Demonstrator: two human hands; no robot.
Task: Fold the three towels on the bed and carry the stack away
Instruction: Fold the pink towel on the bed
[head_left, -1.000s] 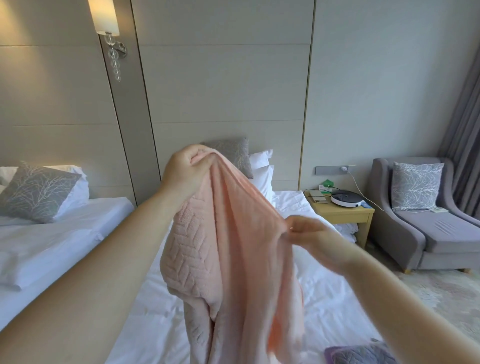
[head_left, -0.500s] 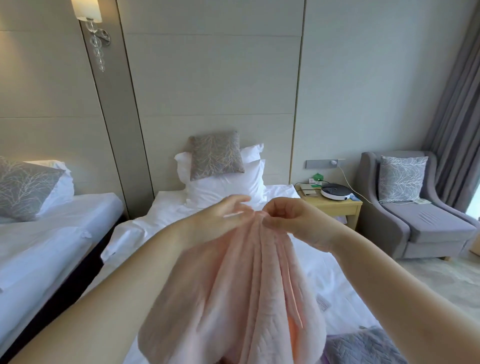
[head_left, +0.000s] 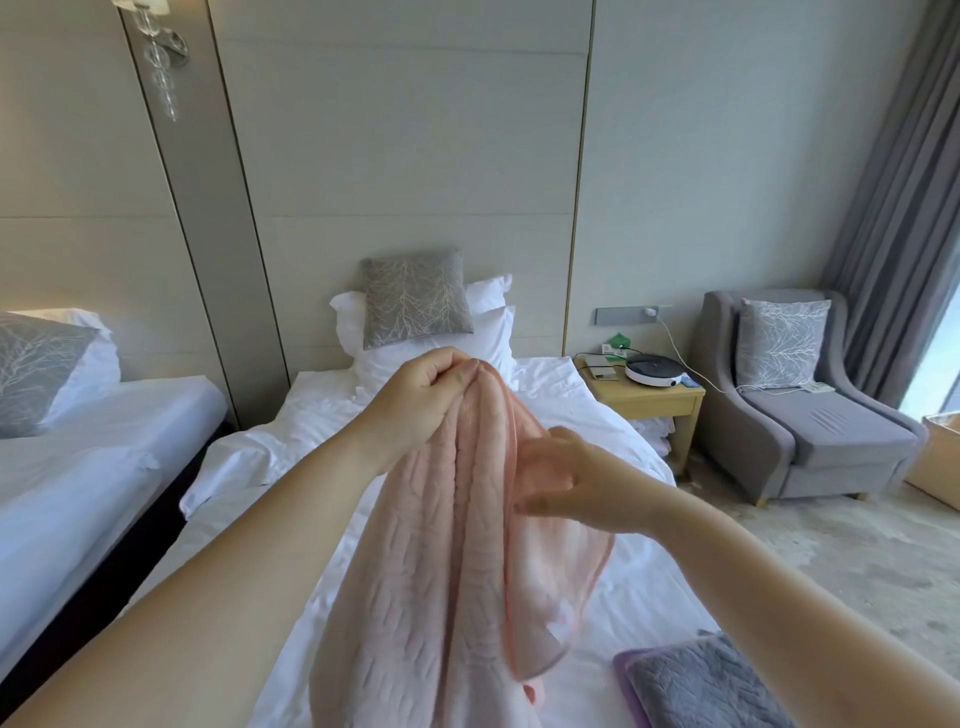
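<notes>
A pink quilted towel (head_left: 447, 561) hangs in the air above the white bed (head_left: 291, 447), gathered in long folds. My left hand (head_left: 426, 400) pinches its top edge in a closed fist. My right hand (head_left: 566, 483) sits lower on the towel's right side, fingers curled around a fold of the thin pink layer. A grey towel (head_left: 701, 686) lies folded on the bed at the lower right, on top of a purple towel (head_left: 626, 675) whose edge shows beneath it.
White pillows and a grey cushion (head_left: 415, 299) lean at the headboard. A second bed (head_left: 78, 447) stands to the left across a dark gap. A wooden nightstand (head_left: 654, 400) and a grey armchair (head_left: 810, 415) stand to the right, with carpet beside them.
My right hand has left the top edge and slid down the towel's right side. My left hand now holds the top alone. The view has tilted down slightly.
</notes>
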